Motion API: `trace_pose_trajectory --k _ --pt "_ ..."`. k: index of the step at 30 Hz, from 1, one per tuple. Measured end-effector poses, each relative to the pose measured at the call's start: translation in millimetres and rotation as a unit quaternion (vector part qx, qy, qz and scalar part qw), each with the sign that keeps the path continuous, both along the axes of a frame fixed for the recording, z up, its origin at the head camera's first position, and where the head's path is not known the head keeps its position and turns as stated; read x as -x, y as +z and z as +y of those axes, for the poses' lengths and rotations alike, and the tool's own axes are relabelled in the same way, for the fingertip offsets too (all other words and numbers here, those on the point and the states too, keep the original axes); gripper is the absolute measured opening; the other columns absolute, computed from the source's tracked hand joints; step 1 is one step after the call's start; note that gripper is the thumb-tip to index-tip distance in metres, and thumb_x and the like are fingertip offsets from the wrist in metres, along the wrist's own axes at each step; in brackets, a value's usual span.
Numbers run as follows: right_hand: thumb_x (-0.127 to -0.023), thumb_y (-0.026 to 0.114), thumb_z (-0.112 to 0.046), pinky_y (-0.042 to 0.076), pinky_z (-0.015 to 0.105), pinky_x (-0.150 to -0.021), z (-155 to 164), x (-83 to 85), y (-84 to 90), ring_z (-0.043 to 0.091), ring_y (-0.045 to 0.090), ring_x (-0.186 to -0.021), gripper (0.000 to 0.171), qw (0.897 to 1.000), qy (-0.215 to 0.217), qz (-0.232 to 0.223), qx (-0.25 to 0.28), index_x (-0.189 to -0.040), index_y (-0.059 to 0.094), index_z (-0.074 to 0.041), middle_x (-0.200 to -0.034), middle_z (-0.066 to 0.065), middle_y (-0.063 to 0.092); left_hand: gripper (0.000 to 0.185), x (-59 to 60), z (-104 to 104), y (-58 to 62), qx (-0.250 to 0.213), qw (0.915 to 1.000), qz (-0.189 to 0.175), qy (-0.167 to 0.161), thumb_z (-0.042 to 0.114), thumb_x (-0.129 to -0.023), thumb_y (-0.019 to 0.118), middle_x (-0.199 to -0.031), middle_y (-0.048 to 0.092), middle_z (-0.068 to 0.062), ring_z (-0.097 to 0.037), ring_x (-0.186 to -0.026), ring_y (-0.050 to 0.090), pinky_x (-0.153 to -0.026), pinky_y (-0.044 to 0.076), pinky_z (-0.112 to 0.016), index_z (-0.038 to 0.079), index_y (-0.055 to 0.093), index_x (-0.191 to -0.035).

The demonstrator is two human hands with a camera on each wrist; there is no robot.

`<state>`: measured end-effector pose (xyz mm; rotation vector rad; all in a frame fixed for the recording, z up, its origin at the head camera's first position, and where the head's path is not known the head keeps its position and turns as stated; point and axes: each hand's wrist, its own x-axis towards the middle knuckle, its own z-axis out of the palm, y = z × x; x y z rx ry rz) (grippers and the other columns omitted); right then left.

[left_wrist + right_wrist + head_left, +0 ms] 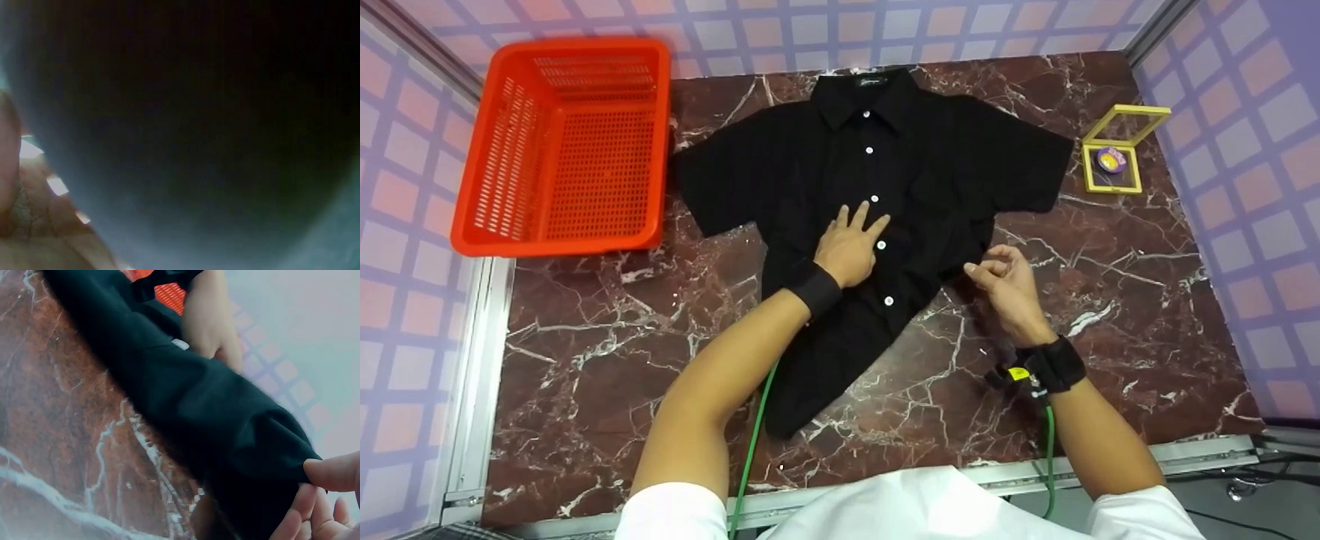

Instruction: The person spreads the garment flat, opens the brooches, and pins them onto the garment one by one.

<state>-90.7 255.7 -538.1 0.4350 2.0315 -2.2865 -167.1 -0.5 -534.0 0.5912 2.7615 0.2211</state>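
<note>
While your hands are on the cloth, reading from left to right:

Basket: the orange basket [562, 142] stands at the far left of the marble table [1110, 300], just beside the shirt's sleeve.

Left hand: your left hand [851, 247] lies flat on the black shirt [810, 172] beside the button line, fingers straight and spread, pressing down and gripping nothing. Your left wrist view is nearly all dark cloth.

Shirt: it is spread face up in the middle of the table, collar away from you, with the lower part bunched and running toward you.

Right hand: your right hand [1005, 281] sits at the shirt's right edge, fingers curled; the right wrist view shows the fingertips [332, 472] pinching a fold of the black cloth.

Box: a yellow box [1114, 150] with its lid raised stands at the far right, well apart from the shirt.
</note>
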Motion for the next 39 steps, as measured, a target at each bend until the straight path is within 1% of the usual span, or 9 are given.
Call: trace_pose_trajectory --k 6,15,18,21,27,32,34,36,39 --pt "-0.087 0.066 0.012 0.041 0.020 -0.057 10 -10.7 5.9 0.006 0.050 -0.061 0.038 1.000 -0.004 -0.008 0.007 -0.107 0.041 -0.009 -0.070 -0.005 0.056 0.064 0.5 -1 -1.1 0.001 1.0000 -0.002 0.006 0.021 -0.100 0.055 -0.165 0.020 -0.019 -0.044 -0.150 0.018 -0.118 0.027 -0.052 0.027 0.031 -0.159" --pt "-0.088 0.071 0.004 0.047 0.020 -0.061 25 -27.8 4.0 0.008 0.055 -0.063 0.044 0.998 0.034 -0.059 -0.014 -0.118 0.039 -0.003 -0.075 -0.005 0.064 0.061 1.3 -4 0.9 -0.007 1.0000 0.002 -0.004 0.019 -0.099 0.055 -0.164 0.022 -0.020 -0.046 -0.149 0.020 -0.117 0.029 -0.053 0.026 0.037 -0.157" --pt "-0.093 0.069 -0.004 0.050 0.020 -0.061 31 -21.1 1.6 0.008 0.060 -0.068 0.056 0.994 0.049 -0.097 0.003 -0.135 0.034 0.002 -0.079 -0.005 0.066 0.061 1.0 -5 0.5 -0.009 1.0000 -0.001 -0.002 0.018 -0.099 0.055 -0.164 0.022 -0.020 -0.046 -0.149 0.020 -0.117 0.029 -0.054 0.026 0.037 -0.157" --pt "-0.101 0.060 -0.013 0.050 0.018 -0.057 41 -8.7 -3.2 0.006 0.063 -0.067 0.062 0.991 0.054 -0.122 -0.023 -0.147 0.026 0.008 -0.079 -0.007 0.068 0.062 0.7 -3 0.5 -0.009 0.9999 -0.009 -0.003 0.017 -0.098 0.054 -0.164 0.021 -0.020 -0.046 -0.149 0.018 -0.117 0.028 -0.054 0.025 0.036 -0.158" --pt "-0.104 0.053 -0.018 0.042 0.018 -0.048 56 17.1 -11.0 0.003 0.057 -0.054 0.047 0.977 0.059 -0.128 -0.160 -0.143 0.041 0.006 -0.067 -0.008 0.066 0.062 0.5 -1 2.5 -0.005 0.9999 -0.011 -0.004 0.016 -0.098 0.053 -0.164 0.021 -0.021 -0.047 -0.148 0.019 -0.117 0.028 -0.054 0.025 0.037 -0.157" --pt "-0.102 0.058 -0.027 0.047 0.021 -0.059 52 28.9 -7.6 0.006 0.053 -0.066 0.049 0.964 0.117 -0.136 -0.199 -0.140 0.048 0.003 -0.083 -0.006 0.060 0.063 0.7 0 3.1 0.004 0.9999 -0.006 -0.008 0.016 -0.096 0.054 -0.163 0.023 -0.023 -0.049 -0.147 0.022 -0.115 0.031 -0.055 0.024 0.039 -0.157" --pt "-0.101 0.059 -0.027 0.048 0.023 -0.065 50 30.8 -5.6 0.007 0.054 -0.075 0.047 0.964 0.131 -0.131 -0.193 -0.137 0.051 0.003 -0.093 -0.005 0.058 0.063 1.1 1 3.8 0.006 0.9999 -0.007 -0.008 0.016 -0.096 0.055 -0.162 0.023 -0.023 -0.049 -0.147 0.022 -0.115 0.031 -0.055 0.024 0.039 -0.157" --pt "-0.101 0.060 -0.024 0.047 0.023 -0.068 47 31.9 -4.5 0.008 0.054 -0.079 0.037 0.972 0.128 -0.120 -0.157 -0.128 0.055 0.001 -0.098 -0.005 0.056 0.063 1.5 1 4.7 0.007 0.9999 -0.008 -0.008 0.017 -0.096 0.055 -0.163 0.023 -0.023 -0.049 -0.147 0.022 -0.115 0.031 -0.055 0.024 0.038 -0.157" --pt "-0.100 0.062 -0.014 0.043 0.021 -0.067 44 33.4 -5.6 0.010 0.053 -0.078 0.013 0.990 0.097 -0.092 -0.036 -0.109 0.058 -0.004 -0.095 -0.004 0.056 0.063 2.5 1 5.3 0.008 0.9999 -0.012 -0.006 0.018 -0.096 0.055 -0.163 0.023 -0.023 -0.049 -0.147 0.022 -0.115 0.031 -0.055 0.025 0.038 -0.157"
